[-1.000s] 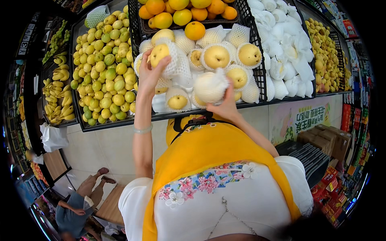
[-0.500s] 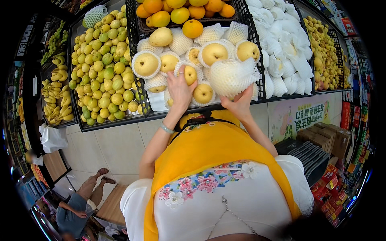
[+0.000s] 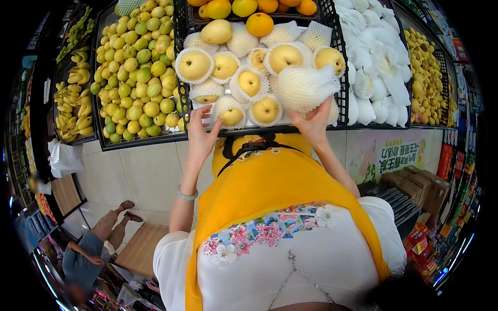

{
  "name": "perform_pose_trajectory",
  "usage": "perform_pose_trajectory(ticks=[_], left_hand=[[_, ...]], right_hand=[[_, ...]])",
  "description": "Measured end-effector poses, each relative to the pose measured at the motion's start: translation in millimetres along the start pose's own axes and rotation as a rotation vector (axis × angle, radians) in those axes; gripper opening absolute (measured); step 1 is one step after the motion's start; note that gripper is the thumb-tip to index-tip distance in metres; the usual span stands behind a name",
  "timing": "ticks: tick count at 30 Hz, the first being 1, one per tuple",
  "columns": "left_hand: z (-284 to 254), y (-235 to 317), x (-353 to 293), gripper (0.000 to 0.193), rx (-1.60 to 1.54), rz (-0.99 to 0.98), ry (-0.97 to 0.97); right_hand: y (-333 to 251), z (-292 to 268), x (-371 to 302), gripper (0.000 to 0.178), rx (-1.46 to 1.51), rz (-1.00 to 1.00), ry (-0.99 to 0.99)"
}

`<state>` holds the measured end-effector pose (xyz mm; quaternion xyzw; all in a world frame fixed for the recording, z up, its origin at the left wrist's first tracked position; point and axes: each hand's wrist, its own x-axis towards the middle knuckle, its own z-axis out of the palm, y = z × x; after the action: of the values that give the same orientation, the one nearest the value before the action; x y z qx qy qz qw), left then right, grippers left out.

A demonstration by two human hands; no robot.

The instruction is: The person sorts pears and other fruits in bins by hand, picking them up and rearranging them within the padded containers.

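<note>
White-netted fruit [image 3: 305, 88] in R grip [image 3: 314, 124]; L grip [image 3: 201, 133] @ pear [image 3: 231, 115].

Pretty bright, even light on the pears [image 3: 249, 84] and the white shirt [image 3: 244, 274], with just soft shadows tucked between the fruit, though the white foam wraps [image 3: 374, 67] on the right look close to washed out. Fisheye bends everything toward the rim and the corners drop to black, with bluish-white light streaks [image 3: 442, 274] glaring at lower right. Middle's decently crisp, but the side shelves [image 3: 469, 166] go dim and kinda smeary.
</note>
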<state>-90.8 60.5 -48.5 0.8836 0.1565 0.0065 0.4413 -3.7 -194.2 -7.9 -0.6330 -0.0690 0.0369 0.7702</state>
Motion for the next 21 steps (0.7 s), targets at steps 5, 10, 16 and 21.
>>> perform_pose_trajectory(ticks=[5,10,16,21], left_hand=[[35,-23,0,0.040,-0.199,-0.061,0.163],[43,-39,17,0.024,-0.278,-0.146,0.234],[32,-47,29,0.024,-0.439,-0.226,0.083],[29,-48,31,0.025,-0.539,-0.267,0.067]], right_hand=[[35,20,24,0.079,-0.337,-0.088,-0.081],[36,69,76,0.076,-0.846,-0.371,-0.154],[50,76,108,0.069,-1.125,-0.412,-0.236],[28,78,58,0.055,-0.897,-0.621,-0.389]])
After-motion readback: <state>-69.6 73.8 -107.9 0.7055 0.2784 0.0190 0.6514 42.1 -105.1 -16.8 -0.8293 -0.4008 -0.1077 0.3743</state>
